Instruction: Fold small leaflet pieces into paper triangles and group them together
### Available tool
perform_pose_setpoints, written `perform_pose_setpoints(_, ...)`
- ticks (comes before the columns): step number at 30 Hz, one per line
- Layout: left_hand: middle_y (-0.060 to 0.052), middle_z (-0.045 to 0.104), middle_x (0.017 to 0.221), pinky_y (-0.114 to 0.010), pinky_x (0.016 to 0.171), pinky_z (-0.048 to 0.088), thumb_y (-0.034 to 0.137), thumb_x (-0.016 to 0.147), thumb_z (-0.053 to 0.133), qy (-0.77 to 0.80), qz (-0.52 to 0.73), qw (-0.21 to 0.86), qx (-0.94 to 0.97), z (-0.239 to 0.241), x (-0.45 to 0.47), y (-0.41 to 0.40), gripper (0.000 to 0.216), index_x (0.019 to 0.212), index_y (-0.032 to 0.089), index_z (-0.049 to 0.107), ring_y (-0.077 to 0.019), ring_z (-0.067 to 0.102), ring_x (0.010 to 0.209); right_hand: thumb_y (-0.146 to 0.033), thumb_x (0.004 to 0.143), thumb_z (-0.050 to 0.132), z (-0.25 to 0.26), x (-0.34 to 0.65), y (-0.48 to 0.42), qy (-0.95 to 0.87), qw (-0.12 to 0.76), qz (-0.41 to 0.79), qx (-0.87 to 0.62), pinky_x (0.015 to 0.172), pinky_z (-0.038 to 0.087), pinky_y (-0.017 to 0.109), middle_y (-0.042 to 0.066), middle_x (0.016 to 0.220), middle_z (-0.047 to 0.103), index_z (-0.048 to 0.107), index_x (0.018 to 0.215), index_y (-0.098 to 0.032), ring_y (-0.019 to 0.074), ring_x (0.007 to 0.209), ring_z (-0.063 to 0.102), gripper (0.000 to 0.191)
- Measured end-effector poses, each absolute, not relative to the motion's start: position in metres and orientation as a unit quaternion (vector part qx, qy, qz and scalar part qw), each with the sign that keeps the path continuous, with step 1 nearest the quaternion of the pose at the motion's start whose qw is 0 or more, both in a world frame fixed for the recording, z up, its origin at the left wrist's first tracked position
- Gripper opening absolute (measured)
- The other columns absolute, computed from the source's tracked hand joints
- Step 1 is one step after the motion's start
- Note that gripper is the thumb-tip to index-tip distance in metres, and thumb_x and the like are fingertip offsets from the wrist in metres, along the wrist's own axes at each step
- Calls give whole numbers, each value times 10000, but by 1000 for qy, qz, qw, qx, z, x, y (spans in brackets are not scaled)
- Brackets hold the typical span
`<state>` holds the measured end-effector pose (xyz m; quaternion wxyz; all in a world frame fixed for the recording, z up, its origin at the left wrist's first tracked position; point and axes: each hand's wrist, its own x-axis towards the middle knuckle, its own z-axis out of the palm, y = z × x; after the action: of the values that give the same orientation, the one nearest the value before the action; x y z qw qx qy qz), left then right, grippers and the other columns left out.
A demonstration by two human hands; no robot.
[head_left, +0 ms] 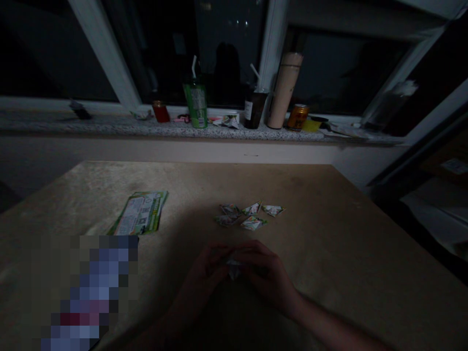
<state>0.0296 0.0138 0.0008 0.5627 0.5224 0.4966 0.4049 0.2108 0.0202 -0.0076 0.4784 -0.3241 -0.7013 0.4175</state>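
A small folded piece of paper [233, 269] is pinched between my two hands, low over the near middle of the table. My left hand [208, 270] grips it from the left, thumb and fingers closed. From the right, my right hand [261, 268] holds the same piece, its fingers curled over the top. Dim light and the fingers hide much of its shape. Just beyond my hands lie several small folded paper pieces [254, 223], pointed and printed in green and white. Farther left rests a stack of green printed sheets [141, 213].
A pixelated, unrecognisable object [93, 292] lies at the table's [329, 273] near left. Along the granite windowsill [120, 127] stand a green cup with a straw [197, 105], a dark drink cup [254, 109], a pink flask [285, 92], an orange can [298, 117] and a red jar [161, 112].
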Motion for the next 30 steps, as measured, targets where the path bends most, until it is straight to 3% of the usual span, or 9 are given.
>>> perform_pose_setpoints(8,-61,666,1111,-371,916,428,462,804,593,503,358,608,500,-3,21,7,391,1064,180,669,-299,565,1084,-170,876,580,-20,211,13,-721,457,379,-358,852,517,312,79,1120,560,668,1127,-295,188,1031,574,294)
perform_pose_setpoints(16,-49,712,934,-308,781,473,442,773,681,474,321,637,517,4,27,13,369,991,145,657,-262,637,919,-78,847,544,-18,213,14,-762,441,338,-333,863,496,303,73,1124,545,652,1154,-307,178,1031,559,397)
perform_pose_setpoints(21,-58,715,950,-305,771,486,362,719,720,474,318,646,507,-1,26,15,386,1028,148,634,-258,652,907,-29,756,540,-10,214,18,-721,468,381,-342,870,487,319,71,1113,583,572,1221,-256,183,1027,573,518)
perform_pose_setpoints(26,-61,709,996,-303,791,484,341,736,713,479,309,638,517,-1,26,16,367,1048,161,638,-257,646,936,-113,776,588,-18,213,18,-656,440,476,-388,887,466,354,67,1073,637,568,1220,-225,201,1001,598,459)
perform_pose_setpoints(28,-53,715,940,-295,748,490,351,743,709,485,299,633,524,0,26,15,349,1028,160,645,-254,655,892,-172,781,631,-20,212,19,-626,431,505,-411,832,484,339,65,1026,650,541,1257,-212,198,933,616,487)
perform_pose_setpoints(30,-41,714,882,-281,707,487,344,740,707,490,290,627,532,2,27,14,337,1014,157,649,-245,658,843,-215,773,669,-20,210,21,-626,417,512,-414,759,492,306,57,951,658,623,1148,-195,189,860,622,378)
